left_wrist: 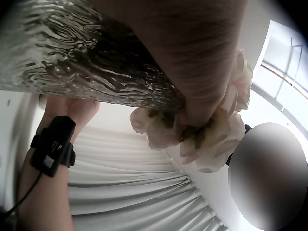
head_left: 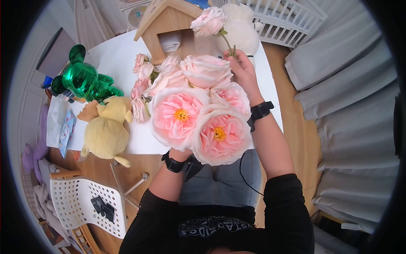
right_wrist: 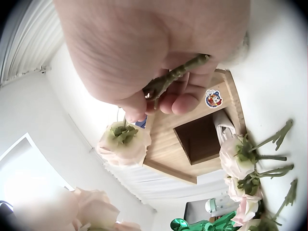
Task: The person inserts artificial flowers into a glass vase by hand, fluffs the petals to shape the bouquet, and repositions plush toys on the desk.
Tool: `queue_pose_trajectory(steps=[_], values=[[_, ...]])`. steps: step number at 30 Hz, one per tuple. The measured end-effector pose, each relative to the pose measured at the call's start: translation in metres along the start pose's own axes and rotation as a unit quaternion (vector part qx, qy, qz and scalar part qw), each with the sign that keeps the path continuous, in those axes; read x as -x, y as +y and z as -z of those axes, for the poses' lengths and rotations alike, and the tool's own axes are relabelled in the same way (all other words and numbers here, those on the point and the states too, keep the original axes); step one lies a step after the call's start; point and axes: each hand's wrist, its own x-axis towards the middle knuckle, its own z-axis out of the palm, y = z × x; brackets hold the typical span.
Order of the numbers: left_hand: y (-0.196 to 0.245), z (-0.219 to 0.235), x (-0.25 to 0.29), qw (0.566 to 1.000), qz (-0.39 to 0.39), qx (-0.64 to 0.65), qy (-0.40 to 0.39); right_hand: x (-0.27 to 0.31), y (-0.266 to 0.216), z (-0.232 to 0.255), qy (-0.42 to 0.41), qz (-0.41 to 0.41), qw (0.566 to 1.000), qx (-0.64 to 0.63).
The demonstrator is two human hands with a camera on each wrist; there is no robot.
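My right hand [head_left: 243, 72] pinches the green stem [right_wrist: 175, 74] of a single pale pink artificial rose [head_left: 209, 21], its bloom raised near the toy house. Large pink artificial flowers [head_left: 182, 114] fill the middle of the head view and hide most of my left hand. From the left wrist, that left hand [left_wrist: 192, 62] grips a rippled clear glass vase [left_wrist: 82, 67] near its rim, the thumb against the flowers [left_wrist: 211, 134] standing there. Several smaller loose roses [head_left: 141, 89] lie on the table to the left, their stems [right_wrist: 274, 159] bare in the right wrist view.
On the white table [head_left: 139, 139] stand a wooden toy house [head_left: 169, 21], a white plush toy [head_left: 241, 29], a shiny green bear figure [head_left: 84, 80] and a yellow plush toy [head_left: 108, 127]. A white perforated chair [head_left: 80, 194] is at lower left. Grey curtains [head_left: 347, 106] hang at right.
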Motion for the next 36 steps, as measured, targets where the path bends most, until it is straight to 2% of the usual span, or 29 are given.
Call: queue_pose_trajectory(steps=[4,7,9,13,15,19,21,25,27,34,36], values=[[-0.002,-0.002,-0.001,0.999,-0.028,0.018,0.016,0.001,-0.006,-0.001,0.008,-0.018,1.0,0.001],[-0.004,-0.003,-0.001,1.0,0.006,0.018,0.004,0.0,-0.008,0.001,0.009,-0.038,0.998,-0.044],[0.001,-0.005,-0.006,0.995,-0.08,0.018,0.057,-0.001,-0.007,0.005,-0.011,-0.035,0.997,-0.068],[0.012,-0.002,-0.015,0.994,-0.092,0.003,0.065,-0.003,-0.004,0.009,-0.002,-0.031,0.997,-0.072],[0.028,0.007,-0.03,0.986,-0.079,0.056,0.134,-0.004,-0.002,0.009,-0.001,-0.028,0.996,-0.087],[0.019,0.004,-0.017,0.99,-0.056,-0.005,0.126,-0.004,-0.001,0.009,-0.005,-0.026,0.995,-0.092],[0.012,-0.002,-0.006,0.997,-0.015,-0.045,0.057,-0.004,-0.001,0.009,-0.012,-0.026,0.997,-0.078],[0.012,-0.002,-0.012,0.996,-0.051,-0.033,0.065,-0.003,-0.003,0.008,-0.012,-0.027,0.997,-0.075],[0.01,-0.004,-0.015,0.99,-0.097,0.061,0.082,-0.003,-0.004,0.007,-0.015,-0.023,0.994,-0.103],[0.015,-0.002,-0.013,0.992,-0.089,0.05,0.076,-0.005,-0.003,0.009,-0.004,-0.036,0.998,-0.048],[0.009,-0.004,-0.008,0.996,-0.057,0.013,0.072,-0.005,-0.002,0.01,-0.003,-0.044,0.998,-0.051]])
